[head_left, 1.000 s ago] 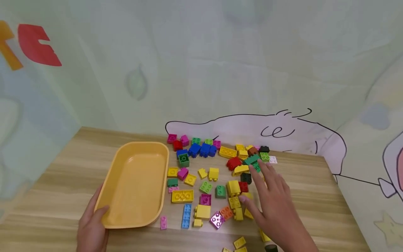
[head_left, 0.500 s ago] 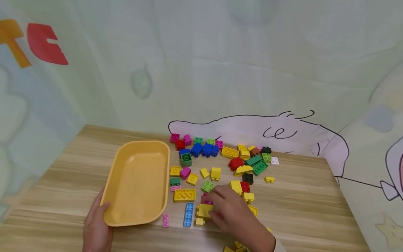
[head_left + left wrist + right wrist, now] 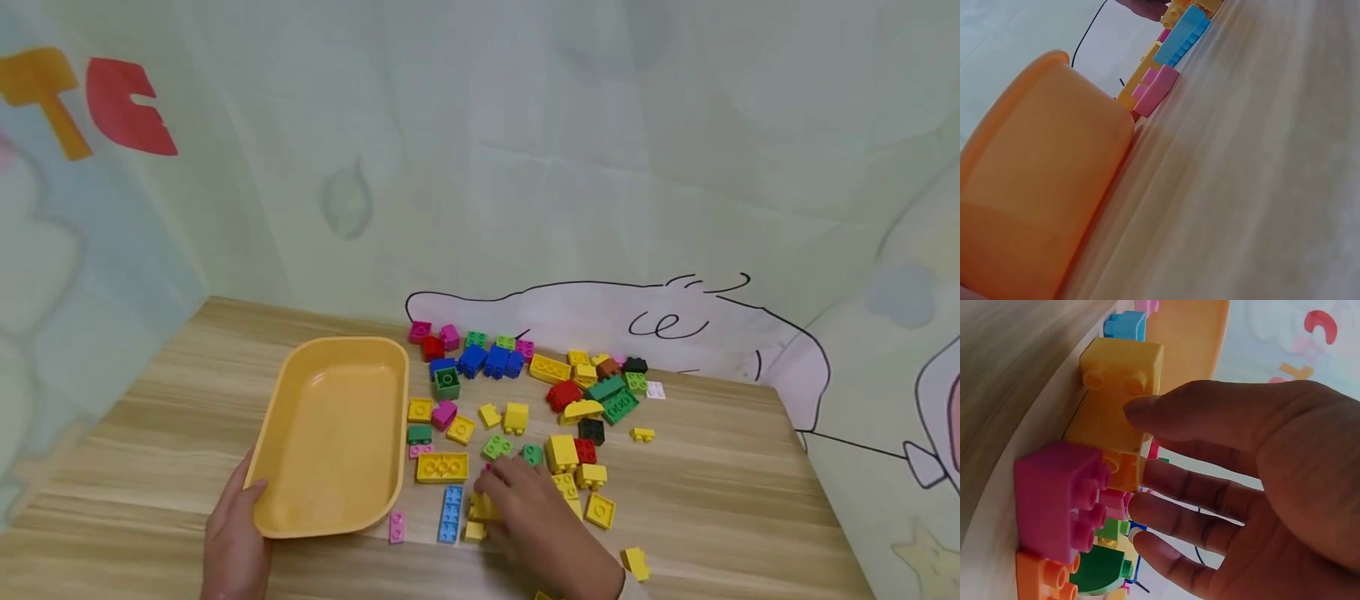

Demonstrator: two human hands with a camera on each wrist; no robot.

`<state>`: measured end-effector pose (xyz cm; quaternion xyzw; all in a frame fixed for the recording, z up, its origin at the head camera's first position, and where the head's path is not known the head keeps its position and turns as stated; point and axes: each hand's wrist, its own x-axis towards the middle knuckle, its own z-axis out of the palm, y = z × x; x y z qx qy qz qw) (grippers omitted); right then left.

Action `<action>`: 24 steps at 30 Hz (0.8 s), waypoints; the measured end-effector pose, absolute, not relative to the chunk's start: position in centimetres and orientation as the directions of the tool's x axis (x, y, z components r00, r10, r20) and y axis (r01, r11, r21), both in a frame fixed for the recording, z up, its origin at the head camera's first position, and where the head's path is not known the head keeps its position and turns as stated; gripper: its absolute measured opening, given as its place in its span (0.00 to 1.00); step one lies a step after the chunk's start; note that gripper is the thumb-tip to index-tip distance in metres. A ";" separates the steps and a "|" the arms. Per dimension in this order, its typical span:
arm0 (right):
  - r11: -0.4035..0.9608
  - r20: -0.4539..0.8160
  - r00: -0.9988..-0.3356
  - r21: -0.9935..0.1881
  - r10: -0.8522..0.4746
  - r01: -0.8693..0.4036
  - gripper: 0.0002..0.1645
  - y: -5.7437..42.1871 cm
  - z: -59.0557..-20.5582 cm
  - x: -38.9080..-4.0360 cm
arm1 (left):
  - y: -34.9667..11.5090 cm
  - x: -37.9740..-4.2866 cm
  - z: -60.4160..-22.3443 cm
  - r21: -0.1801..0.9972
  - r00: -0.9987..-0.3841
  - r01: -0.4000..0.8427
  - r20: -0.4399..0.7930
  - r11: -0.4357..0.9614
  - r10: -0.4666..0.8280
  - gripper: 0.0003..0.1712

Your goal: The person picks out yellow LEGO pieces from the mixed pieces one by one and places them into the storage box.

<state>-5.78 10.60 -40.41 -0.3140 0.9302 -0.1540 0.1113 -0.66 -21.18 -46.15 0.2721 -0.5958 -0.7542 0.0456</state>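
The left hand [image 3: 236,533] held the tray [image 3: 330,442] at its near-left corner, thumb over the rim. The head view looked down inside it; the left wrist view showed its outer wall and, in profile, the pink block [image 3: 397,527] with 2 studs.

The right hand [image 3: 536,521] reached in at the larger yellow block [image 3: 1100,428], just behind the smaller yellow block [image 3: 474,532]. Its fingers and thumb lay about the block, though whether they gripped I could not tell. The right wrist view revealed a magenta block [image 3: 1054,500] near the thumb, covered by the hand overhead.

Other blocks sat close along the tray's right rim; wood stretched to the desk's [image 3: 172,433] left edge.
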 end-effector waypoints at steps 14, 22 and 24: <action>0.735 -0.052 -0.793 -0.418 -0.607 -0.534 0.20 9.5 -37.0 -6.0 | -20.9 -0.2 -45.3 0.927 -0.836 -0.312 -0.373 -0.210 -0.403 0.29; 0.591 0.168 -0.714 -0.453 -0.679 -0.668 0.21 4.4 -34.9 -5.9 | -20.6 0.2 -44.9 0.942 -0.853 -0.311 -0.334 -0.123 -0.402 0.29; 0.576 0.183 -0.695 -0.435 -0.696 -0.692 0.20 3.1 -35.0 -5.9 | -20.4 0.4 -44.8 0.945 -0.859 -0.307 -0.326 -0.113 -0.394 0.29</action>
